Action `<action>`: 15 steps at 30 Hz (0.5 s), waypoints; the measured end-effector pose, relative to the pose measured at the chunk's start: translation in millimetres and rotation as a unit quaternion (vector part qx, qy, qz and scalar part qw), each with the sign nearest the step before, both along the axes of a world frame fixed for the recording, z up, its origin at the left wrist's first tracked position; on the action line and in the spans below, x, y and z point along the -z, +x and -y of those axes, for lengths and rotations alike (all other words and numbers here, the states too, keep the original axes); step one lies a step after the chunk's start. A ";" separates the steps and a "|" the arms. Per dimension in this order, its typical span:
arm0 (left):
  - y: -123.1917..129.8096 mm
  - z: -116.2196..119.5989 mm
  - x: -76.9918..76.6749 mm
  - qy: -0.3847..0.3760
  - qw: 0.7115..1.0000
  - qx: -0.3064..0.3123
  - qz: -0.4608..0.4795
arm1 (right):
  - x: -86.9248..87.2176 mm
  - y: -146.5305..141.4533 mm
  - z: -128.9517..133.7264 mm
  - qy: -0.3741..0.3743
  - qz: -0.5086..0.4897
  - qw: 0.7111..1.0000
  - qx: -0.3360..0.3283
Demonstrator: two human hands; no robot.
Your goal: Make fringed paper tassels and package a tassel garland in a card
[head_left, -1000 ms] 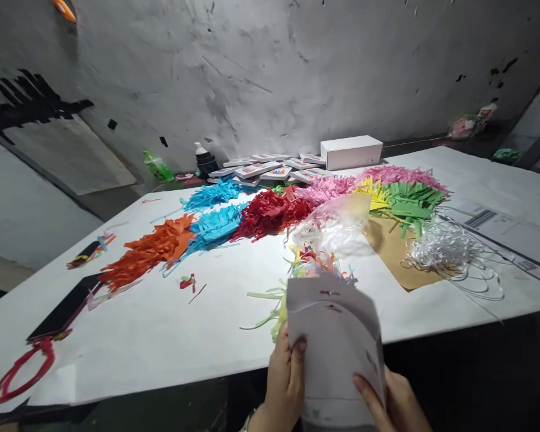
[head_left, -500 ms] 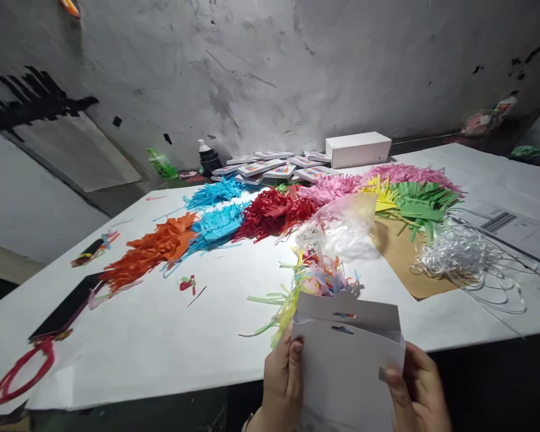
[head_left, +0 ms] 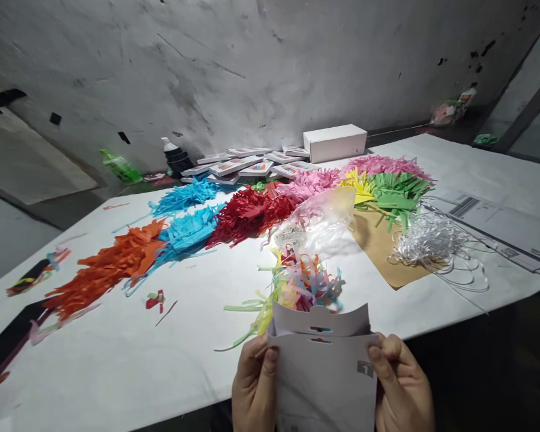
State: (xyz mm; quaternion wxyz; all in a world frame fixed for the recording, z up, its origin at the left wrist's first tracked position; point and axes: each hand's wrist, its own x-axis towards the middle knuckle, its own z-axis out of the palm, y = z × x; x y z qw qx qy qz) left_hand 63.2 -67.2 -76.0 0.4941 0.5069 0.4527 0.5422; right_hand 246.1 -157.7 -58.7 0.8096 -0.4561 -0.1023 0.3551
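A flat white cardboard box [head_left: 326, 384] is held upright at the table's front edge, its hang-hole flaps at the top and a small grey mark with a "1" near its right side. My left hand [head_left: 255, 381] grips the box's left edge, thumb on the near face. On the right edge, my right hand [head_left: 400, 381] pinches the upper corner the same way. The top flaps stand apart, leaving a gap; what is inside is hidden. Just beyond the box lies a bundle of mixed-colour paper tassels [head_left: 297, 282], with yellow and green strips trailing left.
Across the white table lie orange tassels [head_left: 108, 261], blue tassels [head_left: 191, 228], red tassels [head_left: 252, 213], pink tassels [head_left: 312, 183] and green tassels [head_left: 398, 192]. White string [head_left: 432, 240] rests on brown paper [head_left: 378, 258]. Several flat boxes [head_left: 238, 165] and a white carton [head_left: 335, 144] stand behind.
My right hand has shifted up to the box's upper right corner. The box now faces me more squarely, and its top gap looks wider. The view has turned right.
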 end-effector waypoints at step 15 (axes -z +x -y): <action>7.0 8.9 -22.9 0.025 0.993 0.026 0.111 | -15.7 5.8 10.0 -0.094 -0.020 0.995 -0.030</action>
